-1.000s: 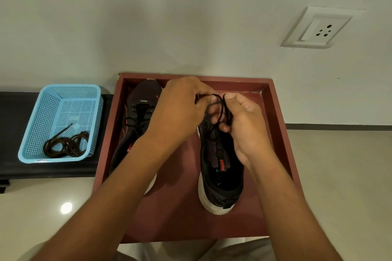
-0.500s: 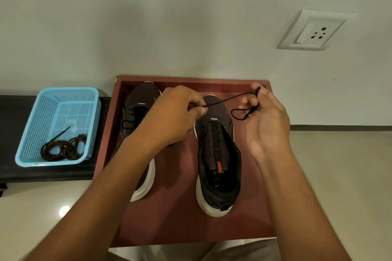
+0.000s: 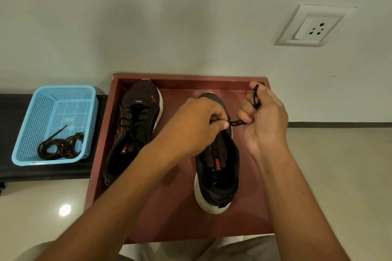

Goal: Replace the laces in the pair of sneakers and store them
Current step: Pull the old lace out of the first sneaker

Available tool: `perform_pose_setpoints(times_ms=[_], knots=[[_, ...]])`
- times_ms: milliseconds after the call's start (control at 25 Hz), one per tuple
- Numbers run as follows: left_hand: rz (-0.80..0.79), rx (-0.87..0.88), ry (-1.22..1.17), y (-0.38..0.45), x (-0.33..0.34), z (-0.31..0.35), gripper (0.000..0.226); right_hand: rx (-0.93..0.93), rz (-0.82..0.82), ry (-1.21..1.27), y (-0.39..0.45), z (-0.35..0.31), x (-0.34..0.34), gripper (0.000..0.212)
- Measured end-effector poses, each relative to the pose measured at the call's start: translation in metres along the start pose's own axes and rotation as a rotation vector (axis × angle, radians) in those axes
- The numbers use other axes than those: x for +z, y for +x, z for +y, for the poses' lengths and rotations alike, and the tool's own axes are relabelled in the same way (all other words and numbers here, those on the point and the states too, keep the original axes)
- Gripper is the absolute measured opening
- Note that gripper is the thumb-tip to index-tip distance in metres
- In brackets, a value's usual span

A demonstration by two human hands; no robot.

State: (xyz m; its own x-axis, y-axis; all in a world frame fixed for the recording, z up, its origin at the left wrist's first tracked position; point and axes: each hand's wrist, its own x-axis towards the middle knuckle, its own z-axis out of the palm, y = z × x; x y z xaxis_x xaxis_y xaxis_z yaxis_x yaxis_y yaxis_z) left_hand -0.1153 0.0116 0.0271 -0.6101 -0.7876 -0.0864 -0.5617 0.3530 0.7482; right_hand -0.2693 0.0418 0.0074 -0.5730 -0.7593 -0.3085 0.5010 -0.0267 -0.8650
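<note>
A white wall [image 3: 169, 17] fills the top of the view, with a white socket plate [image 3: 309, 26] set in it at right. Pale glossy floor [image 3: 339, 176] is seen at right and lower left. A red-brown tray [image 3: 169, 224] sits against the wall, centre frame. At left a dark low counter [image 3: 48, 171] carries a light blue mesh basket [image 3: 31, 125], placed just beside the tray's left rim. 2 dark sneakers with white soles are held in the tray, toes toward the wall, well apart from each other. The left sneaker [image 3: 135, 125] lies against the tray's left wall, laced with a black lace. The right sneaker [image 3: 216, 176] stands upright mid-tray, tongue exposed, eyelets mostly unlaced as far as can be told. The left hand [image 3: 191, 127] is held over the right sneaker's toe end, fingers curled, thumb and forefinger pinching a thin black lace [image 3: 237, 122]. The right hand [image 3: 265, 116] is raised just right of it, palm toward the camera, fingers curled; the lace is pinched at its lower fingers and looped up around the upper fingers. A short stretch of lace is drawn between the 2 grips. A coil of dark brown laces [image 3: 61, 146] lies in the basket's near corner.
</note>
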Motion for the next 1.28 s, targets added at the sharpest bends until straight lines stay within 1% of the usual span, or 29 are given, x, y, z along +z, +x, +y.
perform_pose_setpoints(times_ms=[120, 240, 320, 440, 560, 640, 720, 840, 920, 1000, 1080, 1160, 1280], knots=[[0.026, -0.011, 0.045, 0.002, -0.017, -0.008, 0.009, -0.092, 0.021, -0.165, 0.002, -0.001, -0.005, 0.025], [0.137, -0.037, 0.034, 0.004, -0.037, -0.021, 0.007, -0.139, -0.003, -0.355, 0.004, -0.001, -0.011, 0.026], [0.233, -0.05, -0.025, 0.004, -0.043, -0.024, 0.007, -0.145, -0.075, -0.488, 0.001, 0.002, -0.008, 0.025], [0.346, -0.039, -0.091, 0.003, -0.038, -0.019, 0.009, -0.145, -0.251, -0.607, -0.01, 0.006, 0.002, 0.03], [0.399, -0.029, -0.137, 0.005, -0.034, -0.017, 0.009, -0.214, -0.406, -0.706, -0.02, 0.008, 0.009, 0.026], [0.407, -0.032, -0.161, 0.005, -0.032, -0.018, 0.009, -0.218, -0.428, -0.719, -0.023, 0.007, 0.01, 0.02], [0.397, -0.045, -0.178, 0.005, -0.028, -0.018, 0.008, -0.21, -0.378, -0.651, -0.022, 0.007, 0.011, 0.019], [0.345, -0.052, -0.185, 0.006, -0.021, -0.017, 0.007, -0.174, -0.232, -0.447, -0.016, 0.007, 0.011, 0.024], [0.249, -0.035, -0.16, 0.005, -0.019, -0.016, 0.009, -0.178, -0.119, -0.359, -0.009, 0.007, 0.006, 0.025], [0.11, 0.003, -0.132, 0.003, -0.018, -0.011, 0.011, -0.152, 0.018, -0.218, 0.001, 0.005, -0.003, 0.026], [-0.009, 0.044, -0.119, 0.0, -0.013, -0.003, 0.013, -0.031, 0.13, 0.024, 0.011, 0.0, -0.013, 0.026], [-0.084, 0.072, -0.09, -0.001, -0.002, 0.004, 0.015, 0.118, 0.168, 0.247, 0.018, -0.006, -0.024, 0.029], [-0.124, 0.073, -0.046, -0.002, 0.011, 0.007, 0.03, 0.216, 0.151, 0.394, 0.022, -0.006, -0.032, 0.031]])
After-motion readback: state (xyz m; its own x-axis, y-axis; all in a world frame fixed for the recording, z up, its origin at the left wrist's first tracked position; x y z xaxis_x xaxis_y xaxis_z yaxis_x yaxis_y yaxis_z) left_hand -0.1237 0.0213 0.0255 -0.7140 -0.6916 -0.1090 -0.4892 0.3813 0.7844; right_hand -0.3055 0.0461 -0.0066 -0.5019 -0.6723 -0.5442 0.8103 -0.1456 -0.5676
